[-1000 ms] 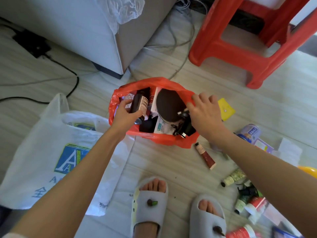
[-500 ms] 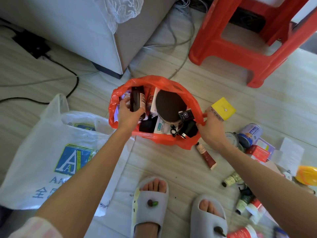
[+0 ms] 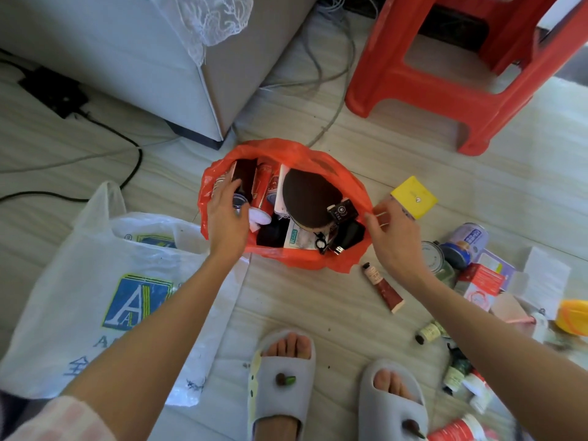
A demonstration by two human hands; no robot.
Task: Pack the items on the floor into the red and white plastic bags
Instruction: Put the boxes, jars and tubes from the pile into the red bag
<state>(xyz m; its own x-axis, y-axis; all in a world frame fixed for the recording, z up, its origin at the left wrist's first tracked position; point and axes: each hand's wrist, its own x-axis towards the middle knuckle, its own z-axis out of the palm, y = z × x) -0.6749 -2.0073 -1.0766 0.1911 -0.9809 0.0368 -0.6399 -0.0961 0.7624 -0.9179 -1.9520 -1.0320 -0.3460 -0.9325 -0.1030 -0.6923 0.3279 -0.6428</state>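
— Head view: where is the red bag (image 3: pixel 305 261)?

— Standing open on the floor (image 3: pixel 318 313) at the middle of the frame, just at 12 o'clock of the two grey slippers (image 3: pixel 281 374). It holds a round dark-brown item (image 3: pixel 307 198), a dark bottle (image 3: pixel 245 179), red cans (image 3: pixel 264 186), small black boxes and a white packet.

— And the left hand (image 3: pixel 227 222)?

— It reaches into the bag at its 9 o'clock side, fingers curled round the lower end of the dark bottle, near the rim.

— The right hand (image 3: pixel 396 237)?

— At the bag's 3 o'clock edge, thumb and fingers pinching the red plastic rim and holding it outward.

— The white bag (image 3: pixel 95 281)?

— Lying flat on the floor at 8 o'clock of the red one, blue logo facing up, its mouth touching the red bag; the left forearm passes over it.

— What lies unpacked?

— A yellow box (image 3: pixel 413 197) just at 2 o'clock of the right hand. A red tube (image 3: pixel 383 288) at 5 o'clock of the red bag. Farther toward 4 o'clock, a cluster: a blue can (image 3: pixel 467 241), a jar with a metal lid (image 3: pixel 434 259), a red carton (image 3: pixel 482 278), small bottles, and an orange thing at the frame's edge.

— Beyond the bag?

— A red plastic stool (image 3: pixel 445 74) at 1 o'clock, a grey cabinet (image 3: pixel 143 58) with lace over it at 11 o'clock, and cables along the floor.
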